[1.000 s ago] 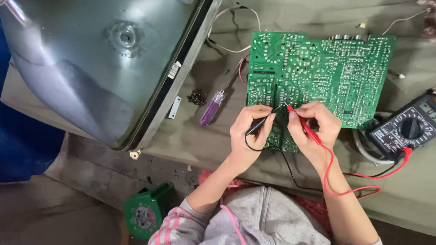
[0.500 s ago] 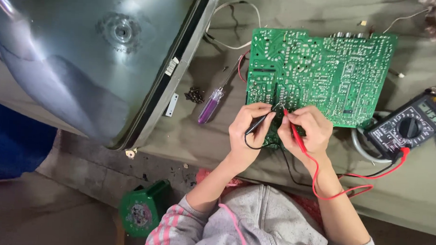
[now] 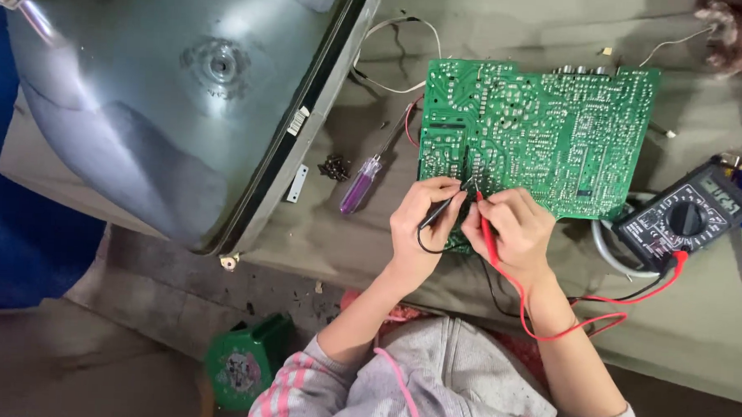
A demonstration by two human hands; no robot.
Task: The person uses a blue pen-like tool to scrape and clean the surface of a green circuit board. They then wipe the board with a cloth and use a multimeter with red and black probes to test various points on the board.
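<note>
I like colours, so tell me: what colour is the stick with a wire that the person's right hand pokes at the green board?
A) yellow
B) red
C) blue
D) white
B: the right hand holds a thin red plastic probe against the flat green circuit board, and its red wire loops away to the dark handheld meter with a round dial.

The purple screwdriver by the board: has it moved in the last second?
No. The purple screwdriver lies in the same spot beside the green circuit board; only the camera shifted.
</note>
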